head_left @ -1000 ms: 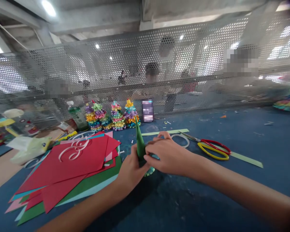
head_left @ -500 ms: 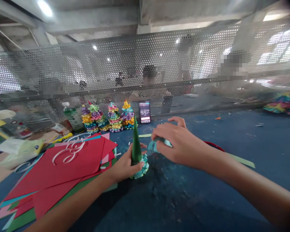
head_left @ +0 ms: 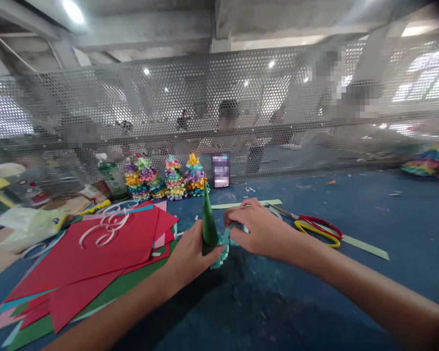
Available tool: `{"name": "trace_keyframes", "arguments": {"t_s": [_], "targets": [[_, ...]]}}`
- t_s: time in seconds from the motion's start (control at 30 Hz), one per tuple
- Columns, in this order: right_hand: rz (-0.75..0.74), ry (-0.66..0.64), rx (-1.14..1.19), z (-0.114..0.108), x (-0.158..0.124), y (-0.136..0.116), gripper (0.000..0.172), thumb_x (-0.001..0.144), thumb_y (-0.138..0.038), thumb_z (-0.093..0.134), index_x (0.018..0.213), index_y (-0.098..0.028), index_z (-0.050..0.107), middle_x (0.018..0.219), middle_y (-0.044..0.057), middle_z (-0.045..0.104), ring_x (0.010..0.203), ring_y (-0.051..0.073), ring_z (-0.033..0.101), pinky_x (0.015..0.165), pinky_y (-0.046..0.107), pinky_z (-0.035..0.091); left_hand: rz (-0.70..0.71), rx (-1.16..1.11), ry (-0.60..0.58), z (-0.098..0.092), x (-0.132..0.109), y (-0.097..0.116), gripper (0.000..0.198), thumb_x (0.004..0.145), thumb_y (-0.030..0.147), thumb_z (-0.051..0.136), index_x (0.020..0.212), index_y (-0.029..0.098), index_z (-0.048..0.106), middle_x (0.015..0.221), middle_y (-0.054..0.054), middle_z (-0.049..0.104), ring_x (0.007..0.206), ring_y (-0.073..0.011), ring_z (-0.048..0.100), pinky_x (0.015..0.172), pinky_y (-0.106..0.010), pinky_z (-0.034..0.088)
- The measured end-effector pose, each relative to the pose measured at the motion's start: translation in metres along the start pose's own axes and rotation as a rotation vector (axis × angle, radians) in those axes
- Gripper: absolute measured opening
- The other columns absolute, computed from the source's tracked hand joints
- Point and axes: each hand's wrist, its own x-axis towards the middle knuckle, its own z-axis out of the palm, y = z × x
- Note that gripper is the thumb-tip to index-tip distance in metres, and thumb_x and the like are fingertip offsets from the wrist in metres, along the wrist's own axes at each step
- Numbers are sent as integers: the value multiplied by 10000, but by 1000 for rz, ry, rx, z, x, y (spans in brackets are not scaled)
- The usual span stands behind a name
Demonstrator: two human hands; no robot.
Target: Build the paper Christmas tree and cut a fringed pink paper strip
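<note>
A green paper cone (head_left: pixel 209 222) stands tilted on the blue table, with light-blue looped paper fringe (head_left: pixel 221 259) around its base. My left hand (head_left: pixel 192 251) is closed around the cone's lower part, thumb across its front. Close beside it on the right, my right hand (head_left: pixel 254 225) pinches a light-blue paper strip (head_left: pixel 234 232), which reaches to the fringe. The fingers partly cover the strip. Past my right wrist lie scissors with red and yellow handles (head_left: pixel 320 230) on a pale green paper strip (head_left: pixel 366 247).
At left lie stacked coloured paper sheets (head_left: pixel 95 248) with white curled strips. Finished fringed cones (head_left: pixel 175 180), a green bottle (head_left: pixel 111 175) and an upright phone (head_left: pixel 220 171) stand before a perforated metal screen (head_left: pixel 190 107). People sit behind it.
My right hand has moved down and left, bringing the light-blue strip to the cone's base. The cone has tipped slightly in my left hand. The scissors now show more fully.
</note>
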Motion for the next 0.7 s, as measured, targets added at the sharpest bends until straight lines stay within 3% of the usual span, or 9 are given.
{"name": "trace_keyframes", "arguments": {"t_s": [0.13, 0.33, 0.7], "targets": [[25, -21, -4, -1, -2, -4, 122, 776, -142, 459, 736, -200, 559, 714, 30, 635, 767, 186, 511, 820, 348, 347, -40, -130, 5, 4, -4, 0, 289, 875, 319, 574, 1121, 195, 487, 1000, -50, 591, 915, -229, 567, 802, -380, 462], [46, -41, -7, 1, -5, -12, 125, 769, -160, 462, 778, -204, 579, 745, 37, 657, 660, 160, 490, 606, 299, 291, -63, -381, -43, 5, -9, -7, 388, 892, 326, 564, 1251, 208, 476, 1095, -71, 645, 1026, -249, 607, 869, -375, 488], [-9, -68, -60, 19, -5, -9, 111, 786, -181, 469, 777, -210, 575, 753, 19, 659, 643, 153, 503, 564, 297, 236, -48, -389, -73, 1, -13, -5, 407, 895, 338, 564, 1276, 210, 497, 947, -36, 678, 954, -237, 632, 892, -369, 500]]}}
